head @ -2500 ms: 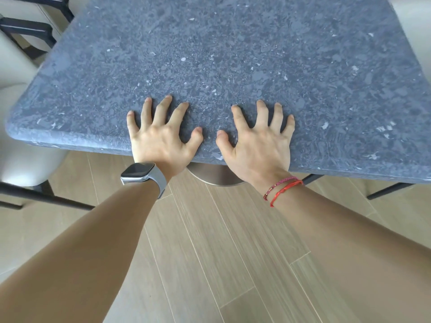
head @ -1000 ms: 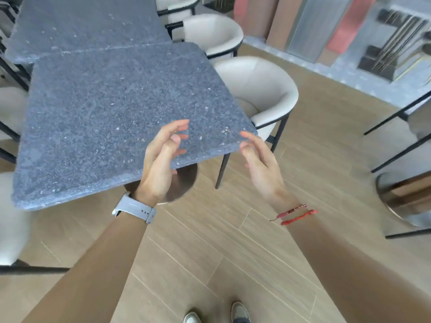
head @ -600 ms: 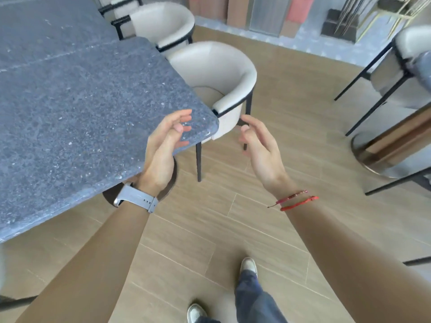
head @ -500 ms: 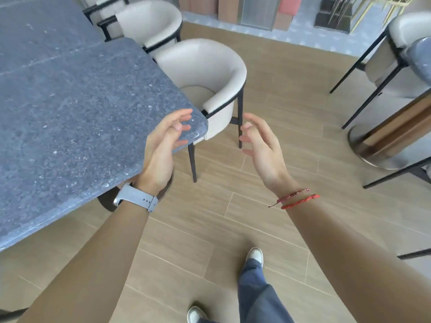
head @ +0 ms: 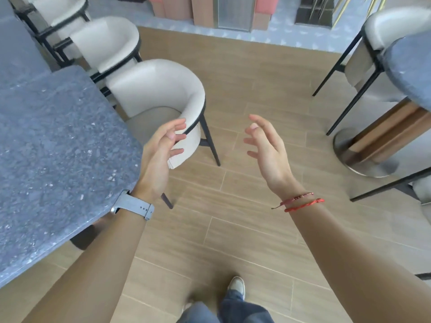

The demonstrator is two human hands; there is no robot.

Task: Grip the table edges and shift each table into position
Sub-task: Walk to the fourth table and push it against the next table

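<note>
A grey speckled stone table fills the left of the head view, butted against another like it at the far left. Part of a third grey table shows at the right edge on a wooden post with a round metal base. My left hand, with a grey watch on the wrist, hovers just past the near table's right corner with relaxed fingers and holds nothing. My right hand, red cords at the wrist, is raised over the floor, palm inward, fingers loose, touching nothing.
A cream tub chair with black legs stands at the near table's right side, with others behind it. Another cream chair stands at the right table. Wood-look floor runs between the tables. My shoe shows at the bottom.
Both hands came off the near table's top, where they pressed flat. My view has turned right, so the near table slid to the left and the right table came in. I am stepping.
</note>
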